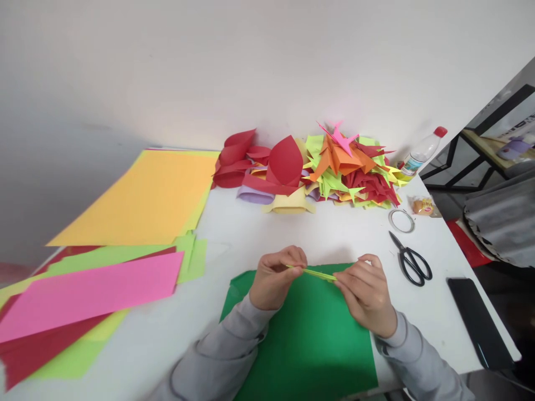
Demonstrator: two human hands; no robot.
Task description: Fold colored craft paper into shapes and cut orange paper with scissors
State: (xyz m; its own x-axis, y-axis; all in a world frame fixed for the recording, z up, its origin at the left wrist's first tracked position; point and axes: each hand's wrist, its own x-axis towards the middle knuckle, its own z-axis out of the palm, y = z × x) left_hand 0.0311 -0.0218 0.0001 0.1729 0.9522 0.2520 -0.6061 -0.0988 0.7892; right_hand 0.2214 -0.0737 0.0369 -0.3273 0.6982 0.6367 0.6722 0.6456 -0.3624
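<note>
Pale wall (251, 67) shading greyer leftward, white table (346, 231) before it, black-framed wooden shelf (480, 146) at right

Lighting bright, diffuse; edges stretched.
White wall (251, 67) dims toward 9 o'clock; shadow deepest at 4 o'clock; pink sheet (90, 292) soft at 8 o'clock; left hand (276, 278) clear.

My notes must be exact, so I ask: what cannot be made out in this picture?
All in the head view:
Gripped parts of the thin yellow-green paper strip: covered by the left hand and right hand.
Left end of the long pink paper strip: cut off by the frame's left edge.
Lower left of the flat green sheet: hidden by the grey left sleeve.
Print on the clear plastic red-capped bottle: too small to read.
</note>
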